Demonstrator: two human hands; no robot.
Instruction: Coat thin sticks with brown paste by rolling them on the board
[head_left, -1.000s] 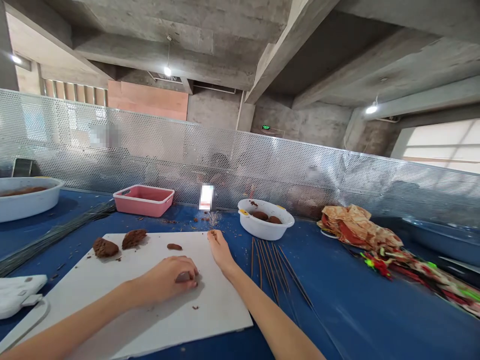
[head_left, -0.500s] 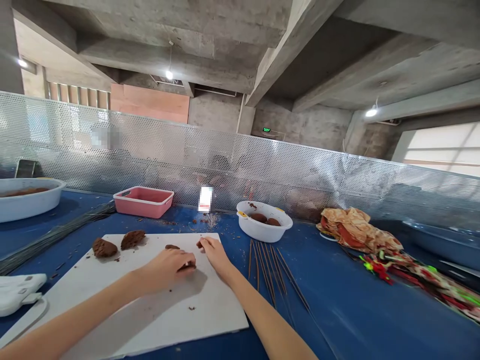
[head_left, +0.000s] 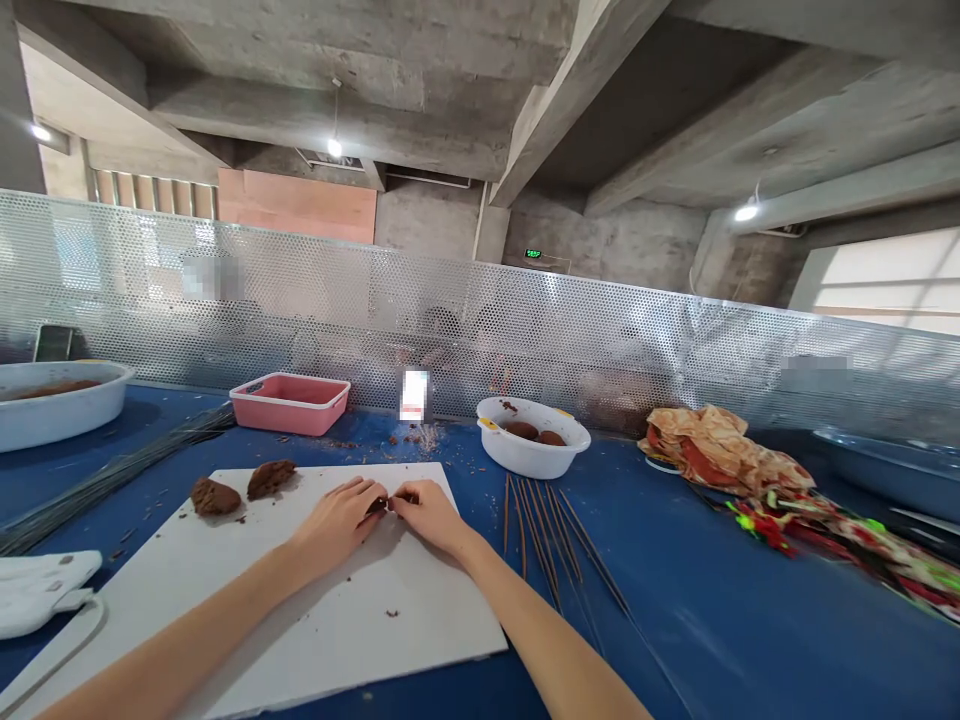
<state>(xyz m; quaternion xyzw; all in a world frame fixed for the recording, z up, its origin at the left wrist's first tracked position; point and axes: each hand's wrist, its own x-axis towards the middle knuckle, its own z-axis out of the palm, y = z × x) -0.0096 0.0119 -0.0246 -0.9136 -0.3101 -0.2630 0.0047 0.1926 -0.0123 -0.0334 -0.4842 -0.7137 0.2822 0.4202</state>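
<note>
My left hand (head_left: 341, 520) and my right hand (head_left: 427, 512) meet fingertip to fingertip above a white board (head_left: 420, 600). In the curled fingers of my left hand is a dark brown clay-like piece (head_left: 376, 507), mostly hidden. The thumb and fingers of my right hand pinch together at its edge, on a small brown bit (head_left: 389, 504). Two crumbly brown lumps, one rounded (head_left: 215, 497) and one rougher (head_left: 271, 479), lie at the board's far left. Brown crumbs (head_left: 391, 613) are scattered on the board.
Right of the board lie several thin brown-coated sticks (head_left: 536, 530), below a white basin (head_left: 534, 455) holding brown lumps. A pink basket (head_left: 291, 412), a bundle of thin wires (head_left: 120, 475) and a white device with a cable (head_left: 49, 590) are leftward. A perforated metal screen (head_left: 450, 310) spans the back.
My left hand has risen slightly and turned toward my right hand. Their fingertips, apart before, now meet. The small brown piece seen behind my left hand earlier is no longer visible.
</note>
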